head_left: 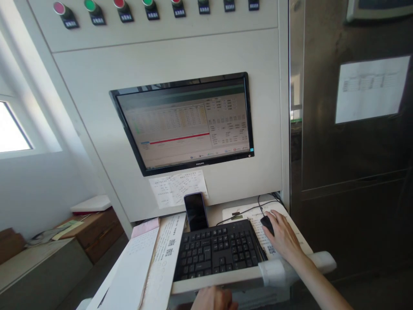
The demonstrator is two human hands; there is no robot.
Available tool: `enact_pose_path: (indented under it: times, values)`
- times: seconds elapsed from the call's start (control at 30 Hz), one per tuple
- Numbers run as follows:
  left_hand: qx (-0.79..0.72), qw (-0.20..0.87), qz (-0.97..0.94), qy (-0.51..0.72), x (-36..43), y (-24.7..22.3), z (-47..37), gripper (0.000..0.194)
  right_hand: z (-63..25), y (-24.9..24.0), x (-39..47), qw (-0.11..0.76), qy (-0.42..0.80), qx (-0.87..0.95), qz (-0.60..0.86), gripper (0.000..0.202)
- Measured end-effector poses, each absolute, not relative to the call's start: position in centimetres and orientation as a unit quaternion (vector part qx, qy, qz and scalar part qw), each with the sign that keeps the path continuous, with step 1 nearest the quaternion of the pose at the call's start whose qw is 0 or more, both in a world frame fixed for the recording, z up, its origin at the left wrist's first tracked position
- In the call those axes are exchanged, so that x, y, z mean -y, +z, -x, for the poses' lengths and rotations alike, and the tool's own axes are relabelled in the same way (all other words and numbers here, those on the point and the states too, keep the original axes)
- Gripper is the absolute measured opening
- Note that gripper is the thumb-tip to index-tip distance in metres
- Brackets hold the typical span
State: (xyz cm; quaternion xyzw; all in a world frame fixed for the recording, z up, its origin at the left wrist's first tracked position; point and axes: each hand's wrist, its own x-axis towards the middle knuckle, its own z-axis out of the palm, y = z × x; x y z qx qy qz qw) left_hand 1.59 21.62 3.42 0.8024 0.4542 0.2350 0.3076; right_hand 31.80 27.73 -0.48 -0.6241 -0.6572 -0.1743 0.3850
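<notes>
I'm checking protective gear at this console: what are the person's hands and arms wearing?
Nothing shows on them. The right hand is bare, with no glove, ring or watch, and the forearm is bare to the picture's edge, no sleeve in sight. The left hand, only partly in view at the bottom edge, is also ungloved.

Phone (195,211) behind keyboard (217,253); mouse (267,224) probably right.
</notes>
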Motion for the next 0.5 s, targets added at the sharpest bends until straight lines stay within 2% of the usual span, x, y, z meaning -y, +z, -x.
enact_pose_path:
  times: [0.07,0.17,0.27,0.3,0.33,0.4,0.43,0.5]
  values:
    - [-0.409,0.173,-0.881,0.165,-21.7,6.4,-2.2,0.033,-31.7,-0.2,-27.6,0.386,-0.174,0.657,0.624,0.044]
    - [-0.453,0.051,-0.859,0.231,-24.3,9.9,-1.7,0.036,-31.6,0.1,-27.6,0.386,-0.177,0.657,0.623,0.043]
    - [-0.531,-0.019,-0.779,0.333,-28.7,10.5,-0.1,0.018,-31.5,0.1,-27.6,0.394,-0.181,0.657,0.617,0.043]
    - [-0.545,-0.06,-0.747,0.376,-30.2,10.2,0.4,0.02,-31.5,0.1,-27.6,0.399,-0.184,0.656,0.614,0.043]
    - [-0.552,-0.09,-0.728,0.397,-31.5,9.8,0.9,0.031,-31.4,0.0,-27.7,0.405,-0.188,0.654,0.611,0.044]
    - [-0.612,-0.12,-0.661,0.417,-33.6,9.0,1.3,0.065,-31.4,-0.2,-27.9,0.414,-0.195,0.65,0.607,0.044]
    - [-0.655,-0.097,-0.627,0.409,-34.3,8.7,1.3,0.081,-31.4,-0.2,-27.9,0.417,-0.197,0.648,0.606,0.044]
    - [-0.706,-0.027,-0.594,0.386,-35.5,8.2,0.9,0.096,-31.3,-0.3,-28.0,0.424,-0.2,0.643,0.605,0.044]
